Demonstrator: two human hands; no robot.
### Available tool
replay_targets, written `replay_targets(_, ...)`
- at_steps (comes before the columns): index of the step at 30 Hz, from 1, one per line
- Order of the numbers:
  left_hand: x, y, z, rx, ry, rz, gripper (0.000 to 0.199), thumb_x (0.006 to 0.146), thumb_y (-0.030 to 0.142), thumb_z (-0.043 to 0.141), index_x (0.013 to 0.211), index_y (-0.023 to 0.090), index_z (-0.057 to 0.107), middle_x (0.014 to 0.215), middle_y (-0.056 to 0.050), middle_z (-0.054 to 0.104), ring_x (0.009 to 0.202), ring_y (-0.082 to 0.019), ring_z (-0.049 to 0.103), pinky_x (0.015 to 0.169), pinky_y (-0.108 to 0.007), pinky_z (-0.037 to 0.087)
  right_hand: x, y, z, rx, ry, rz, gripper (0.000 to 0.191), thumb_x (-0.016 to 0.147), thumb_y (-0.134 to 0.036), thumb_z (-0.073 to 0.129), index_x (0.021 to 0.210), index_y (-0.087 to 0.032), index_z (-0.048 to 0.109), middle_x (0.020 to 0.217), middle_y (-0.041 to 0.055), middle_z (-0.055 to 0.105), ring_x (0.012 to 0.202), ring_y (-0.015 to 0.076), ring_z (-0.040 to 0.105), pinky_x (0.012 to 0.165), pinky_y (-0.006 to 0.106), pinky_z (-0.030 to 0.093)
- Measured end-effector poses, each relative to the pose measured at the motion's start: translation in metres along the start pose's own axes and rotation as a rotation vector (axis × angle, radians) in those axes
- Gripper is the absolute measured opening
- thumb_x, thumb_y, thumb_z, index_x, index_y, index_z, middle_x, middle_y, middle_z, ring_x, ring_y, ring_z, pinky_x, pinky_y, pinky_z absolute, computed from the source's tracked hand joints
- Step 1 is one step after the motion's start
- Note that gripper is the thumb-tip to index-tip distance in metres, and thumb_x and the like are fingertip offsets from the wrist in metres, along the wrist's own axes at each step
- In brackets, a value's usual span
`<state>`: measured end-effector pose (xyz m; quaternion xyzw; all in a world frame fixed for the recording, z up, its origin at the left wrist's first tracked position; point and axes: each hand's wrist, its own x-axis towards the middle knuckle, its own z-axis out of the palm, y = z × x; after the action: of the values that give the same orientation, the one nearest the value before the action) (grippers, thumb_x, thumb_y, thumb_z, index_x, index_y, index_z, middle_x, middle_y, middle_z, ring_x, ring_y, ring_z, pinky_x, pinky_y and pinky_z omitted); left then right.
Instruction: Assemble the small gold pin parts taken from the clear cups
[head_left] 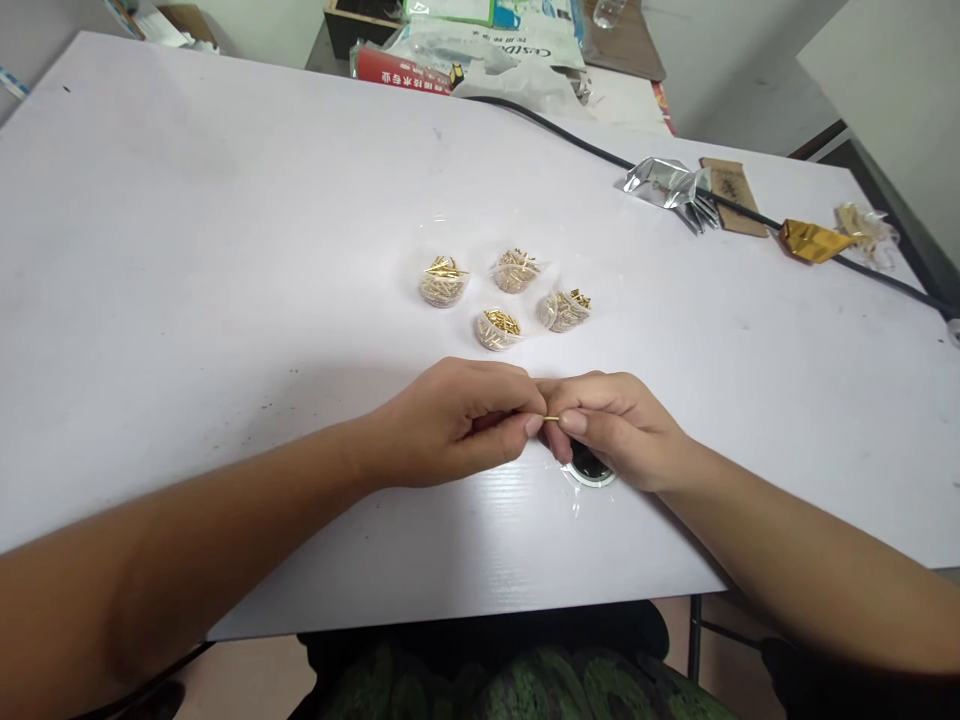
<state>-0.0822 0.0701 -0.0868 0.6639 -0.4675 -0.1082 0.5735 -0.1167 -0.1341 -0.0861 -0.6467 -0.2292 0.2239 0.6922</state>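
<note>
Gold-coloured pin [551, 418] held level between both hands above the white tabletop [187, 250], short length showing between the fingertips; taken as clock centre. Left to right from there: first clear container [442, 284], heaped with gold-coloured pins, 11 o'clock. Left hand [465, 412], 9 o'clock: thumb and forefinger pinched closed on the pin's left end. Second clear container [499, 328], nearest of the group, 11 o'clock; third clear container [515, 272], farther off, between 11 and 12. Fourth clear container [565, 311], 12 o'clock. All hold similar pins. Dark round object [590, 465], pale-rimmed, between 4 and 5, partly hidden by the right hand [634, 425]. That hand at 3 o'clock: thumb and finger closed on the pin's right end. Silver foil piece [660, 183], 1 o'clock, on black cable [559, 130]; gold foil piece [812, 241], 2 o'clock.
</note>
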Motion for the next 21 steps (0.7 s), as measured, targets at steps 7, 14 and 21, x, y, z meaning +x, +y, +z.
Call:
replay_targets(7,-0.0007,0.0000,-0.0002,0.058,0.000,0.002,0.017,0.088,0.008,0.050,0.077,0.014,0.063,0.060,0.004,0.049,0.052,-0.005,0.040,0.051,-0.016,0.038,0.0009,-0.0019,-0.0003,0.023,0.010,0.037,0.034,0.096,-0.030,0.053,0.067,-0.015,0.060,0.065,0.0013,0.054,0.062,0.0134,0.051,0.060,0.029,0.042)
replay_targets(14,-0.0019,-0.0009,0.0003,0.081,-0.001,-0.014,0.017,0.088,0.009,0.050,0.079,0.014,0.063,0.062,0.004,0.051,0.053,-0.005,0.041,0.051,-0.015,0.038,0.0014,-0.0021,-0.0016,0.006,-0.006,0.050,0.035,0.097,-0.032,0.053,0.067,-0.015,0.060,0.064,0.0013,0.054,0.061,0.0129,0.050,0.059,0.028,0.041)
replay_targets(21,-0.0018,-0.0002,0.0008,0.114,0.001,-0.015,0.018,0.088,0.008,0.049,0.077,0.016,0.061,0.063,0.003,0.055,0.055,-0.006,0.045,0.052,-0.016,0.040,0.0022,-0.0022,-0.0028,-0.017,-0.019,0.064,0.035,0.097,-0.033,0.053,0.068,-0.015,0.060,0.065,0.0025,0.057,0.063,0.0138,0.053,0.060,0.028,0.043)
